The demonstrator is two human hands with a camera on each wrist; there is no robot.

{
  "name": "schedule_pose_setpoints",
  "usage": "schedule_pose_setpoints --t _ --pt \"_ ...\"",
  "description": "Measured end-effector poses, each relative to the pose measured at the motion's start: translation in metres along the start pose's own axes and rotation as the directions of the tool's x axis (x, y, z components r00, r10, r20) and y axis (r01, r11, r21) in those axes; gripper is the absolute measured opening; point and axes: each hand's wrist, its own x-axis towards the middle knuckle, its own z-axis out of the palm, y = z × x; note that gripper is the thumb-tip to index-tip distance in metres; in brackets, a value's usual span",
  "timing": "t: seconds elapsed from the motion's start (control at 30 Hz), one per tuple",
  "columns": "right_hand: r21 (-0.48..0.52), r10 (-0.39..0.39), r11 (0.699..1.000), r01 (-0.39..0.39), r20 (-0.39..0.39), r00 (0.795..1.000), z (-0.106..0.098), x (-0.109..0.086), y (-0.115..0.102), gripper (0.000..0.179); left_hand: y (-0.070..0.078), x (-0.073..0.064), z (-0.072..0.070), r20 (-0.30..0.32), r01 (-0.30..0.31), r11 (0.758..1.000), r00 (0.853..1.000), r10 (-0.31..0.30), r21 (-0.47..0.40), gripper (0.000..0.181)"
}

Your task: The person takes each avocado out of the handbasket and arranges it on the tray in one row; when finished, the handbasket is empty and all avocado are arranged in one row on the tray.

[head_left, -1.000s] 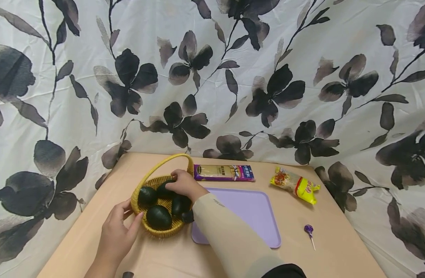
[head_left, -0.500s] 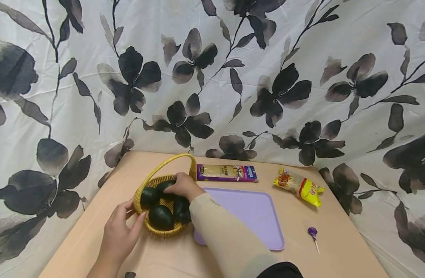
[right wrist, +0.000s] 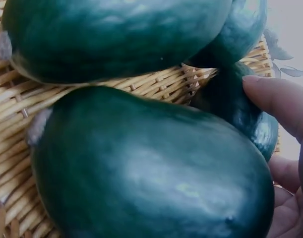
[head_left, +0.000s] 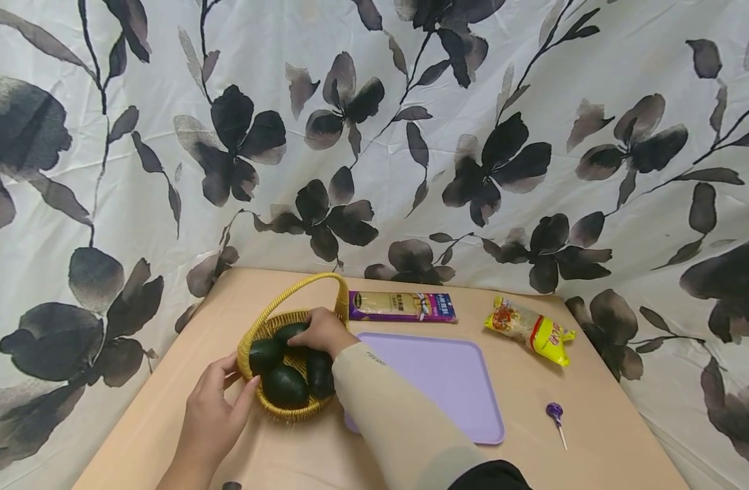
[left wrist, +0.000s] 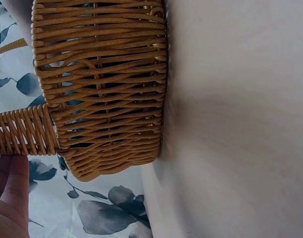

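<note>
1 left hand [head_left: 214,408], bare, at the left of the table [head_left: 607,456]: thumb in front of the handle foot, fingers behind it, pinching the basket there.

1 small dark item [head_left: 231,485], cut off at the near side; I cannot tell what it is.

1 yellow wicker basket [head_left: 275,413] with a tall arched handle, standing on the table left of the middle.

4 dark green fruits, smooth and glossy, all inside the basket: 1 left fruit [head_left: 266,355]; 1 front fruit [head_left: 285,386], resting close to the near wall; 1 back fruit [head_left: 289,333]; 1 right fruit [head_left: 319,374], set lengthwise.

1 right hand [head_left: 323,330], reaching in over the far right rim, thumb and fingers pinching the back fruit; its arm in 1 cream sleeve [head_left: 399,401].

1 flat purple packet [head_left: 402,307], lying behind the tray, its left end beside the handle.

1 lilac tray [head_left: 436,361], partly covered by the sleeve.

1 yellow bag [head_left: 528,330], clear in the middle, lying aslant.

1 lollipop [head_left: 555,411], purple head, white stick pointing nearward.

1 floral cloth [head_left: 423,238], grey and black on white, hanging behind all.
</note>
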Motion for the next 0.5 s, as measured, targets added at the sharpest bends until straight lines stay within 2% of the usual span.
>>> schedule_pose_setpoints --t 0.27,0.5 --pt "0.054 -0.004 0.999 0.002 0.026 1.0 -0.0048 -0.0004 0.0013 0.05 -0.0001 0.0002 0.0014 -0.007 -0.016 1.0 1.0 0.016 -0.008 0.06" --pt "0.087 -0.019 0.996 0.018 0.009 1.0 -0.0072 0.001 0.0016 0.05 0.0024 0.0004 -0.0006 0.019 -0.002 1.0 1.0 0.001 0.023 0.058"
